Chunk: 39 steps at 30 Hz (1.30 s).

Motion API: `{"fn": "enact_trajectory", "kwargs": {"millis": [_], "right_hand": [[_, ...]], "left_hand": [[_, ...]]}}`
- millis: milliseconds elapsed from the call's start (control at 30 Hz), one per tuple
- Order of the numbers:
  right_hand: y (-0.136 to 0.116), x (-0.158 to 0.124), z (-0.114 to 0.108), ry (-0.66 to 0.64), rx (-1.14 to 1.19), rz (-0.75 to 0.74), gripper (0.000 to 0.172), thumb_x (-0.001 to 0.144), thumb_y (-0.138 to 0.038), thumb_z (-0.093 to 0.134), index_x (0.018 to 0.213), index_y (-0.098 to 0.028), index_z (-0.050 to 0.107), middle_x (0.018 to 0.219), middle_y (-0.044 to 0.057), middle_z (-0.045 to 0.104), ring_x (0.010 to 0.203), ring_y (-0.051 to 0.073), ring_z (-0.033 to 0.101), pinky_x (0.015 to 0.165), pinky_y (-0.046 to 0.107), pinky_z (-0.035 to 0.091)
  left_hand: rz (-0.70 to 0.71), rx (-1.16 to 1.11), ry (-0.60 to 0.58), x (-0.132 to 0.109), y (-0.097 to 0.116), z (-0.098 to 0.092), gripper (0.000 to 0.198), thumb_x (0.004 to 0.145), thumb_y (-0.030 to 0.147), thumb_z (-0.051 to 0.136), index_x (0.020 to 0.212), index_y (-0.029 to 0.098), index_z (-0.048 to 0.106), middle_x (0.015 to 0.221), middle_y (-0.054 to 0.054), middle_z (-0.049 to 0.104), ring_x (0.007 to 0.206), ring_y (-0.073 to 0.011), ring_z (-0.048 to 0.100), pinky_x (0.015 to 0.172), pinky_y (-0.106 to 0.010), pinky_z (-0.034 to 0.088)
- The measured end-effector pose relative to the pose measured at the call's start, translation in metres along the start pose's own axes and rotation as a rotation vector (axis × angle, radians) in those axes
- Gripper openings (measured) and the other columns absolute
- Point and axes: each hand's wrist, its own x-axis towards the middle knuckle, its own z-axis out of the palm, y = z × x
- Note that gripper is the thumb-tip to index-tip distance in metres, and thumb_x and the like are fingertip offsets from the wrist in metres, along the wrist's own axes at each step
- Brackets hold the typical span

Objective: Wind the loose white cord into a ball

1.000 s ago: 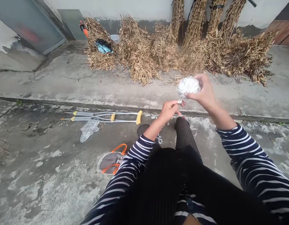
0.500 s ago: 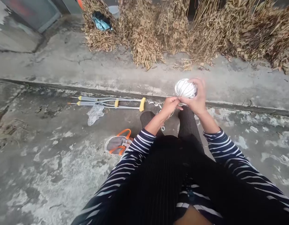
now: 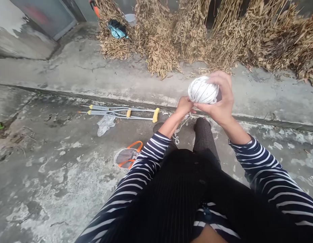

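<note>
A ball of white cord with thin dark lines (image 3: 203, 90) is gripped by my right hand (image 3: 222, 99), its fingers curved over the far right side and its thumb along the near edge. My left hand (image 3: 185, 107) is closed in a pinch at the ball's lower left, close to the right thumb. What lies between the left fingertips is mostly hidden, but it seems to be the cord. A loose length of the same cord (image 3: 176, 137) hangs or lies below, between my legs.
A pair of crutches with yellow pads (image 3: 126, 113) lies by the concrete step (image 3: 116, 84). Near them are a crumpled clear plastic bag (image 3: 105, 124) and a grey bag with orange handles (image 3: 124, 158). Dried plant bundles (image 3: 164, 44) line the back, with a blue-and-black cloth (image 3: 117, 29) on them.
The ball and my right hand have come up a little, nearer the camera, and the ball looks larger. My left hand has risen slightly alongside it. The whole view has shifted slightly.
</note>
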Motion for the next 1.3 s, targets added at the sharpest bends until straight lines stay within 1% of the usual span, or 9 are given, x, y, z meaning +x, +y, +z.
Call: {"fn": "enact_trajectory", "kwargs": {"millis": [100,200,333,500,667,900,1067,1200,1300], "right_hand": [[-0.007,0.018,-0.010,0.094,0.009,-0.194,0.056,0.078,-0.060,0.086,0.120,-0.034,0.061,0.119,0.006,0.058,0.119,0.029,0.059,0.105,0.055,0.054],[-0.004,0.037,-0.023,0.143,0.008,-0.299,0.059,0.076,-0.060,0.088,0.121,-0.031,0.063,0.117,0.006,0.059,0.117,0.028,0.058,0.105,0.054,0.051],[0.020,0.044,-0.029,0.159,0.161,-0.027,0.072,0.061,-0.058,0.096,0.115,-0.026,0.061,0.114,0.006,0.058,0.113,0.026,0.058,0.104,0.050,0.051],[0.050,0.033,-0.022,0.112,0.338,0.317,0.090,0.041,-0.054,0.103,0.113,-0.027,0.056,0.113,0.003,0.059,0.102,0.023,0.059,0.092,0.045,0.058],[0.063,0.026,-0.021,0.075,0.297,0.328,0.095,0.040,-0.059,0.103,0.117,-0.028,0.057,0.112,0.002,0.060,0.102,0.025,0.063,0.090,0.052,0.061],[0.051,0.021,-0.022,0.097,0.101,0.178,0.087,0.052,-0.066,0.097,0.119,-0.027,0.059,0.122,0.006,0.060,0.120,0.030,0.060,0.111,0.060,0.051],[0.046,0.018,-0.016,0.085,0.039,0.099,0.085,0.055,-0.070,0.093,0.119,-0.026,0.060,0.123,0.006,0.059,0.122,0.031,0.058,0.114,0.063,0.046],[0.047,0.022,-0.019,0.087,0.008,0.118,0.083,0.057,-0.070,0.092,0.120,-0.026,0.060,0.120,0.005,0.058,0.119,0.030,0.059,0.112,0.063,0.046],[0.039,0.034,-0.028,0.112,-0.044,0.075,0.077,0.058,-0.063,0.094,0.117,-0.026,0.061,0.119,0.005,0.059,0.118,0.030,0.058,0.113,0.062,0.045]], "left_hand": [[-0.067,-0.035,-0.024,0.012,-0.014,-0.003,0.010,0.089,0.009,0.067,0.079,0.010,0.069,0.076,-0.006,0.074,0.067,-0.0143,0.069,0.064,-0.026,0.059],[-0.086,-0.120,-0.210,0.008,-0.026,-0.014,0.009,0.089,0.019,0.072,0.087,0.010,0.069,0.085,-0.009,0.076,0.078,-0.0168,0.073,0.068,-0.028,0.062],[-0.003,-0.161,-0.390,-0.008,-0.023,-0.019,0.045,0.079,0.021,0.083,0.120,0.013,0.068,0.108,-0.012,0.077,0.095,-0.0209,0.075,0.064,-0.026,0.063],[0.193,-0.227,-0.358,-0.016,0.013,0.007,0.057,0.082,0.027,0.086,0.133,0.015,0.064,0.108,-0.012,0.077,0.097,-0.0216,0.075,0.067,-0.025,0.062],[0.215,-0.166,-0.245,-0.019,0.034,0.027,0.015,0.093,0.025,0.074,0.095,0.011,0.070,0.076,-0.002,0.071,0.060,-0.0080,0.065,0.052,-0.016,0.050],[0.065,-0.055,-0.183,-0.014,0.021,0.021,0.018,0.091,0.006,0.062,0.073,0.011,0.064,0.064,0.002,0.066,0.049,-0.0053,0.058,0.044,-0.015,0.040],[-0.001,-0.084,-0.208,-0.004,0.013,0.016,0.015,0.090,0.007,0.064,0.075,0.011,0.064,0.063,0.001,0.066,0.050,-0.0068,0.059,0.046,-0.016,0.041],[0.021,-0.121,-0.257,0.000,0.006,0.011,0.007,0.088,0.012,0.072,0.082,0.010,0.068,0.075,-0.003,0.071,0.065,-0.0096,0.066,0.054,-0.017,0.049],[0.062,-0.146,-0.369,0.002,0.004,0.010,0.018,0.085,0.024,0.081,0.084,0.010,0.071,0.088,-0.008,0.074,0.084,-0.0140,0.070,0.068,-0.021,0.058]]}}
